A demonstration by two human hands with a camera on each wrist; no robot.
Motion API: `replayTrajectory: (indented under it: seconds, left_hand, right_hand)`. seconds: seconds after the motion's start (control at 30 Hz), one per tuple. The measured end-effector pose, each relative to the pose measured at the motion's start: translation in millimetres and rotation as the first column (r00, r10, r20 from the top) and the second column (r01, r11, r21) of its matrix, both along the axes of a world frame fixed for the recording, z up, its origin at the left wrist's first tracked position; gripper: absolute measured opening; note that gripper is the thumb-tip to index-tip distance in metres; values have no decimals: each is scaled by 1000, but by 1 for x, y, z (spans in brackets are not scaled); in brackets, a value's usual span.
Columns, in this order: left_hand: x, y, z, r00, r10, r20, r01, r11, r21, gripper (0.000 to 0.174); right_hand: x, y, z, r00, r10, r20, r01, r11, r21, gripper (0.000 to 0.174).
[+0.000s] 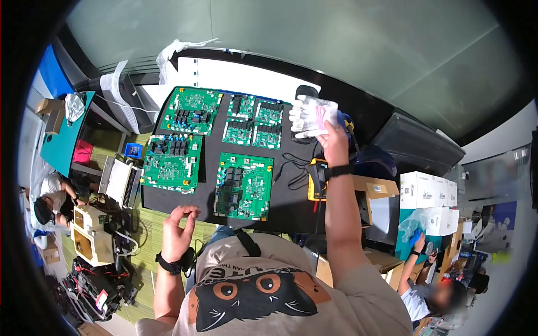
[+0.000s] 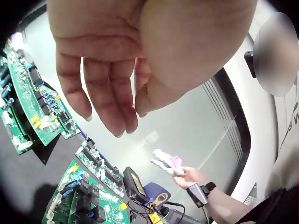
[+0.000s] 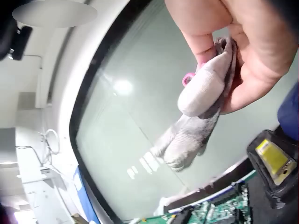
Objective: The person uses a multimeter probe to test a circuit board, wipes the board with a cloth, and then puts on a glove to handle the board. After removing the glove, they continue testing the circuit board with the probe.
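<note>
My right hand (image 1: 337, 147) grips a pair of white knit work gloves (image 1: 311, 115) with pink at the cuff, held up over the right back of the black table. Up close in the right wrist view, the folded gloves (image 3: 202, 95) are pinched between thumb and fingers, their fingertips hanging down. My left hand (image 1: 178, 234) hovers at the table's front edge, fingers loosely bent and holding nothing. Nearest to it are a large green circuit board (image 1: 244, 186) at front centre and another (image 1: 172, 162) on the left.
Smaller circuit boards (image 1: 252, 121) lie at the table's middle back, another large one (image 1: 192, 111) at back left. A yellow multimeter (image 1: 318, 179) with black cables sits at the right edge, near an open carton (image 1: 374, 187). Other people work at both sides.
</note>
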State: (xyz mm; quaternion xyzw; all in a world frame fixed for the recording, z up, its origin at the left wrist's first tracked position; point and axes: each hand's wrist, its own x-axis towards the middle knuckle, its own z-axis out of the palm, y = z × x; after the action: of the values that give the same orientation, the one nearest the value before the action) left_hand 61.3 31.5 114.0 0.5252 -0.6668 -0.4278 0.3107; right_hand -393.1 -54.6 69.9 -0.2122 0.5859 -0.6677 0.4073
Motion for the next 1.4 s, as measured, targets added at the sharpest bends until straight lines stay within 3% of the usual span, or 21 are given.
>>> replayTrajectory:
  seconds: [0.07, 0.1, 0.13, 0.17, 0.23, 0.27, 0.37, 0.43, 0.53, 0.63, 0.7, 0.77, 0.83, 0.93, 1.1, 1.17, 1.2, 1.23, 1.3, 1.4]
  left_hand:
    - [3, 3, 1, 1000, 2, 21, -1, 1000, -27, 11]
    - [5, 4, 0, 1000, 5, 20, -4, 1000, -31, 11]
    - [8, 5, -2, 999, 5, 37, -3, 998, -55, 11]
    - [11, 7, -5, 998, 4, 56, 0, 997, -73, 12]
    - [15, 10, -7, 998, 22, 52, -20, 999, -36, 12]
    - [14, 10, -6, 999, 27, 42, -27, 1000, -13, 12]
    - [15, 9, -12, 999, 13, 29, -13, 1000, -4, 12]
    - [14, 5, -12, 998, 9, 54, -10, 1000, 28, 13]
    - [11, 0, -16, 995, -40, 96, 40, 999, -4, 11]
    - [8, -5, -27, 995, -50, 86, 48, 998, 27, 13]
    - [8, -7, -34, 992, -60, 114, 48, 994, 103, 15]
    - [11, -9, -47, 994, -93, 62, 88, 993, 80, 16]
    - [11, -9, -52, 994, -86, 64, 80, 993, 88, 16]
    - [17, -5, -62, 994, -103, 40, 98, 988, 119, 18]
    - [29, 0, -80, 994, -62, 90, 53, 994, 97, 18]
    - [33, 1, -83, 994, -52, 100, 42, 995, 92, 18]
    - [35, 4, -85, 994, -44, 101, 33, 994, 101, 18]
    - [37, 5, -88, 994, -50, 96, 39, 993, 111, 18]
    - [39, 1, -89, 994, -48, 94, 37, 992, 118, 19]
    - [39, 2, -91, 995, -60, 78, 51, 992, 112, 19]
  right_hand:
    - [-29, -9, -60, 1000, 5, -16, -3, 996, 93, 39]
    - [-40, -10, -83, 956, 103, -273, -15, 952, 307, 43]
    - [-40, -9, -85, 840, 247, -482, 32, 865, 500, 46]
    - [-40, 3, -88, 742, 275, -611, 67, 877, 476, 47]
    - [-16, 35, -65, 736, 113, -668, 161, 928, 335, 40]
    - [9, 50, -39, 685, -39, -727, 244, 953, 179, 35]
    - [0, 85, -52, 784, 97, -614, 119, 946, 301, 33]
    - [17, 106, -33, 827, 129, -547, 77, 938, 337, 29]
    - [55, 124, 3, 646, 347, -680, -43, 906, 422, 19]
    - [97, 121, -1, 580, 380, -721, -247, 925, 289, 15]
    - [115, 108, -26, 498, 317, -807, -270, 941, 203, 14]
    - [126, 92, -42, 380, 491, -784, -110, 865, 489, 26]
    - [131, 75, -51, 352, 558, -751, 42, 792, 609, 39]
    - [124, 65, -66, 491, 565, -663, 76, 731, 679, 45]
    - [104, 69, -95, 649, 555, -520, -77, 729, 681, 32]
    - [99, 72, -91, 767, 534, -355, -125, 667, 734, 29]
    - [100, 76, -85, 853, 446, -270, -177, 735, 655, 26]
    - [101, 77, -75, 859, 465, -214, -211, 702, 680, 19]
    - [101, 84, -67, 914, 404, -44, -310, 764, 565, 15]
    - [108, 100, -41, 897, 430, 98, -425, 784, 453, 11]
